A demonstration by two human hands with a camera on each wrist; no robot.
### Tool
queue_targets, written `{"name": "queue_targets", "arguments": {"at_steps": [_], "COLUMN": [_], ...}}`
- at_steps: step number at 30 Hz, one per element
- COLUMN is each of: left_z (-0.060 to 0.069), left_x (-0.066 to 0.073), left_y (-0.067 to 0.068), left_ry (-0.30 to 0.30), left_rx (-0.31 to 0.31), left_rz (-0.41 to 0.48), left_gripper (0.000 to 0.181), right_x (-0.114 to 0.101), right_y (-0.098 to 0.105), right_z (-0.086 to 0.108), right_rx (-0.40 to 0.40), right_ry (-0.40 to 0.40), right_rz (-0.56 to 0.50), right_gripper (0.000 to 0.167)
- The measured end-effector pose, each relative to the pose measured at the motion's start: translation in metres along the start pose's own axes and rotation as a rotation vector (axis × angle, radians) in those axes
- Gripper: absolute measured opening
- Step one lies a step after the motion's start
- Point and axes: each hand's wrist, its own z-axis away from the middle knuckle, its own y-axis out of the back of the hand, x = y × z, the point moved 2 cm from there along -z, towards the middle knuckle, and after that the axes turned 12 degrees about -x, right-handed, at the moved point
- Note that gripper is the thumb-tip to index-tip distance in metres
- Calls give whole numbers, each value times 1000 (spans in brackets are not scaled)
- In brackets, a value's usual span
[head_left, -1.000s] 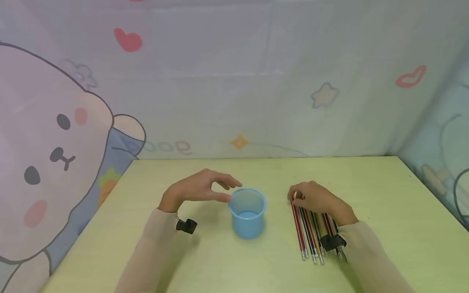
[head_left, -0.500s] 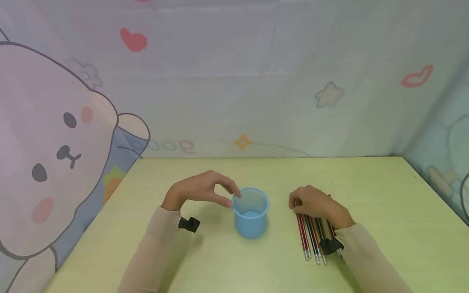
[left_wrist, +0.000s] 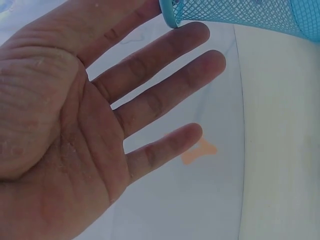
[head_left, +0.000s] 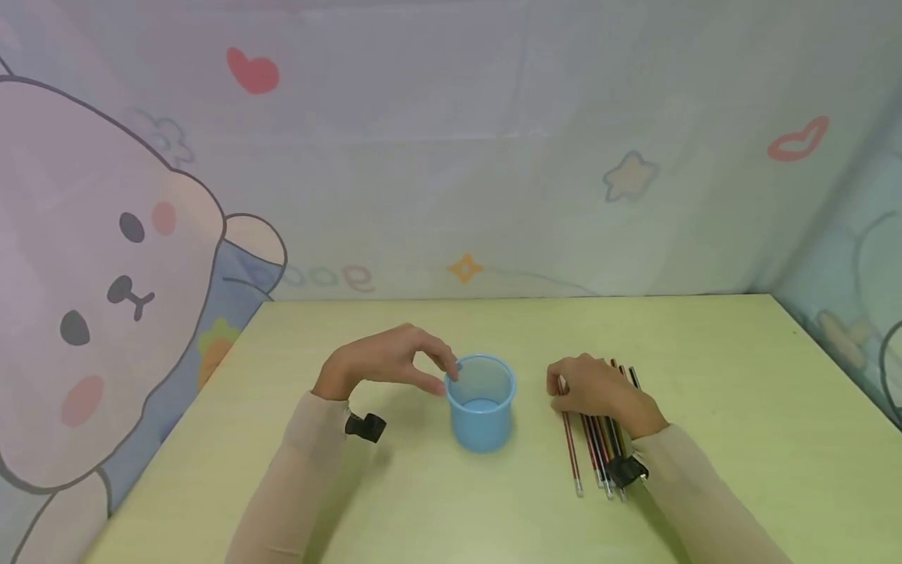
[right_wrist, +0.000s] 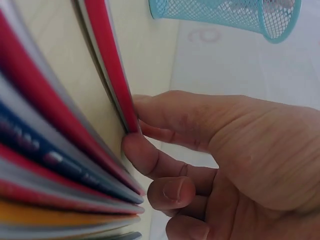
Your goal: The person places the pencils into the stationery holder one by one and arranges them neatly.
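A blue mesh cup (head_left: 481, 427) stands upright on the table, its inside showing no contents. At its left rim my left hand (head_left: 391, 356) pinches the edge between thumb and forefinger; the other fingers stretch out loosely in the left wrist view (left_wrist: 150, 95). To the right of the cup, my right hand (head_left: 599, 385) pinches a red-striped pencil (head_left: 572, 454) by its far end, between thumb and fingertips. In the right wrist view that pencil (right_wrist: 107, 55) stands apart from the others. Several pencils (head_left: 599, 450) lie side by side under the right hand and wrist, white ends toward me.
The pale yellow-green table (head_left: 423, 509) reaches back to a printed cloth (head_left: 395, 180) with a bear, hearts and stars. Another cloth hangs at the right, with a dark cable (head_left: 886, 368) by it. Each wrist wears a small black device (head_left: 366, 427).
My right hand has moved slightly left, drawing one red-striped pencil away from the bunch. My left fingertips have come down onto the cup's rim.
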Motion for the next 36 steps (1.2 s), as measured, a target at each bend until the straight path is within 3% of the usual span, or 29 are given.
{"name": "queue_targets", "arguments": {"at_steps": [9,19,24,31,36], "left_z": [-1,-5,-5,-4,-4], "left_x": [4,4,4,4,4], "left_y": [2,4,3,2,2], "left_ry": [-3,-3,-8,6,6], "left_rx": [-17,-29,-32,-35,-31], "left_rz": [-3,0,-1,1,-1], "left_gripper": [19,16,16,16,16], "right_x": [-9,-18,-25,-25,-18], "right_y": [-4,-10,-11,-16,-11], "right_z": [2,1,3,-1,-4], "right_rx": [-40,82,134,143,107], "right_ry": [-64,-175,-218,-216,-184], "right_rz": [-65,-73,-11,45,-86], "right_gripper": [10,11,14,11,10]}}
